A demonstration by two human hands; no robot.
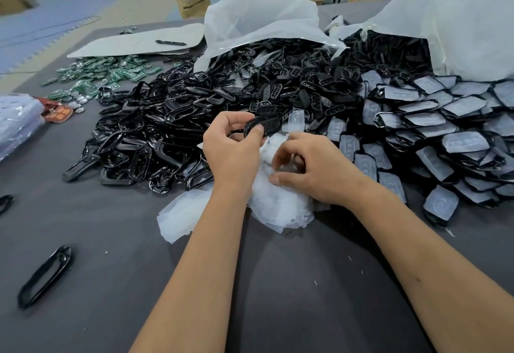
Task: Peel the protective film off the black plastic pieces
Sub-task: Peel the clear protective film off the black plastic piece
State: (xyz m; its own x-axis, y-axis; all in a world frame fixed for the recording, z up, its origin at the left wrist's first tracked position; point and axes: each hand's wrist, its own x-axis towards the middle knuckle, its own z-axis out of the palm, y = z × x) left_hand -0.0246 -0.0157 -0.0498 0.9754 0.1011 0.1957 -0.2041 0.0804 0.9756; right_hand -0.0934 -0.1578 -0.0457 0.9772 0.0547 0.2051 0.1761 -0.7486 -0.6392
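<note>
My left hand pinches a glossy black plastic piece; my right hand's curled fingers pinch the translucent film pile.

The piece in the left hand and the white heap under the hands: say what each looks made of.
Piece: hard black plastic, apparently glossy, going by highlights on the pile's like pieces. Heap: thin, translucent, crumpled plastic film, probably peeled-off sheets.
</note>
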